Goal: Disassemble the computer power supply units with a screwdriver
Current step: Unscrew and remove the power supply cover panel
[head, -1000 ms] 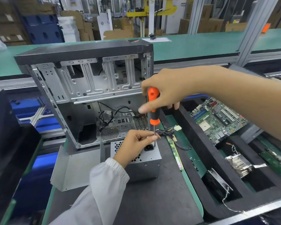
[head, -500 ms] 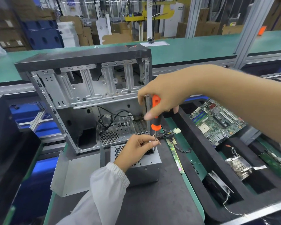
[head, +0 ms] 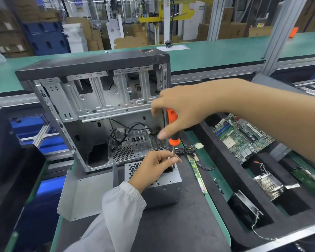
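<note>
Above, right hand (head: 182, 110) grips screwdriver (head: 173, 128) upright

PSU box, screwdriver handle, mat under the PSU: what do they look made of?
Power supply unit: looks like bare sheet steel, dull grey, with punched hexagonal vent holes and folded edges.
Screwdriver: handle seems plastic or rubber, orange with black bands; the thin shaft is shiny metal.
Mat: dark grey, matte, probably rubber or an anti-static sheet; the picture cannot settle which.
</note>
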